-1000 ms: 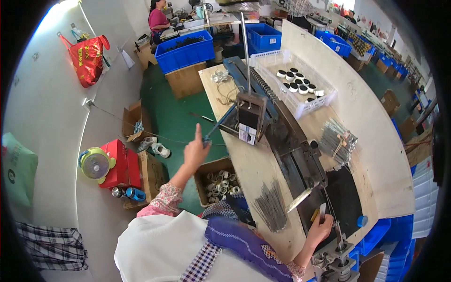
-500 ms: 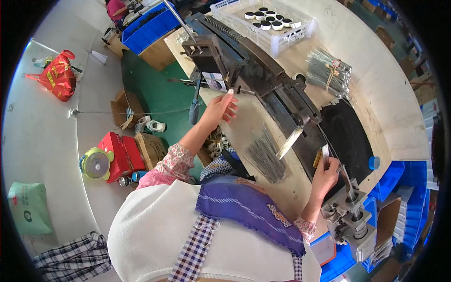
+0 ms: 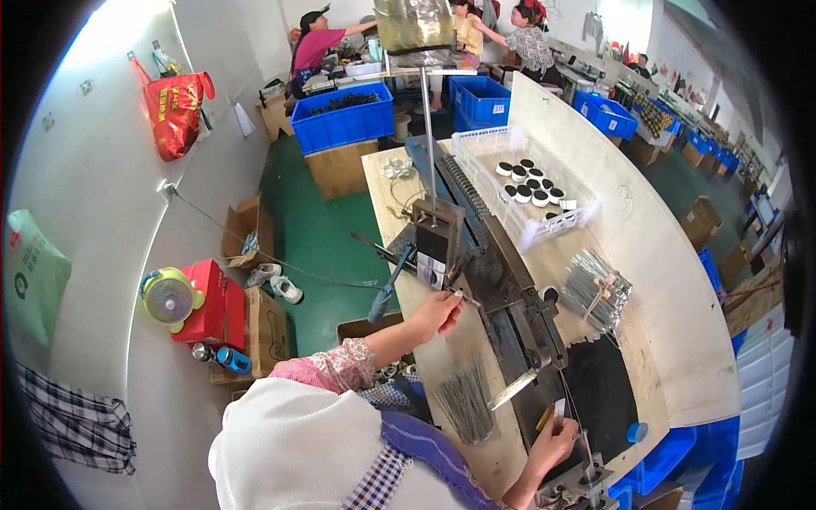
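Note:
My left hand (image 3: 438, 312) pinches a thin metal rod (image 3: 467, 298) and holds it at the dark bench machine (image 3: 497, 280), just below its small upright box (image 3: 437, 244). My right hand (image 3: 552, 442) is near the front end of the bench, fingers closed on a small light piece (image 3: 558, 410) beside a metal fixture (image 3: 586, 476). A loose pile of thin dark rods (image 3: 466, 399) lies on the wooden bench (image 3: 399, 191) between my two hands. A silver blade-like bar (image 3: 512, 389) sticks out from the machine next to the pile.
A white basket (image 3: 544, 225) with black round caps stands farther along the bench, and a tied bundle of rods (image 3: 597, 291) lies to the right. Blue crates (image 3: 344, 123), cardboard boxes (image 3: 340, 170), a red box (image 3: 212, 302) and other people at the back surround the green floor (image 3: 319, 238).
The view has swung back up the bench. My left hand has come down from the raised position to the machine with a rod in its fingers; my right hand stays at the front fixture.

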Demonstrator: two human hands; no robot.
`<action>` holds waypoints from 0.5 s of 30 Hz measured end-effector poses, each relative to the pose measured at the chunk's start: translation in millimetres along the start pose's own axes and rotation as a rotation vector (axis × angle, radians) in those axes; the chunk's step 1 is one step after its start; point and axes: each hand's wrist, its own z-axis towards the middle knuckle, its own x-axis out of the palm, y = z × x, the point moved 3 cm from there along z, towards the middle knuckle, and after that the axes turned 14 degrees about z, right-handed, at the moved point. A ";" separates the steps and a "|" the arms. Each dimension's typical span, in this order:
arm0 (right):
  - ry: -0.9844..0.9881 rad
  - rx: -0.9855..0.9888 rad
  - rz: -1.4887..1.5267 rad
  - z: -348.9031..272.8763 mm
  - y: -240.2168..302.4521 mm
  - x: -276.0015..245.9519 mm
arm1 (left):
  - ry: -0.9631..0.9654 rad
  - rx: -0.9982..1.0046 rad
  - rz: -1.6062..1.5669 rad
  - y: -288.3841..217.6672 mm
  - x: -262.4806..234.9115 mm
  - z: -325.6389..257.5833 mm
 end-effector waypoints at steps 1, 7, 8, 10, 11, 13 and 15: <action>-0.004 -0.022 0.000 0.7 -0.4 0.6 | -0.008 0.011 -0.029 0.7 2.0 -0.1; -0.011 -0.005 -0.006 2.8 -6.5 0.5 | -0.003 0.068 -0.140 7.2 11.8 -3.3; -0.007 0.007 0.002 3.7 -6.2 0.2 | 0.010 0.064 -0.137 8.1 19.8 -8.2; -0.024 0.048 -0.025 5.1 -1.1 -1.4 | -0.003 0.118 -0.191 0.7 44.4 -32.7; -0.021 -0.018 -0.029 6.5 2.1 -1.1 | 0.180 0.237 -0.095 -14.5 61.4 -54.4; -0.018 -0.088 -0.045 5.2 -0.5 1.4 | 0.533 0.306 0.003 -43.6 101.0 -97.2; 0.018 -0.044 -0.037 5.0 6.1 2.0 | 0.834 0.189 -0.017 -54.7 143.4 -119.0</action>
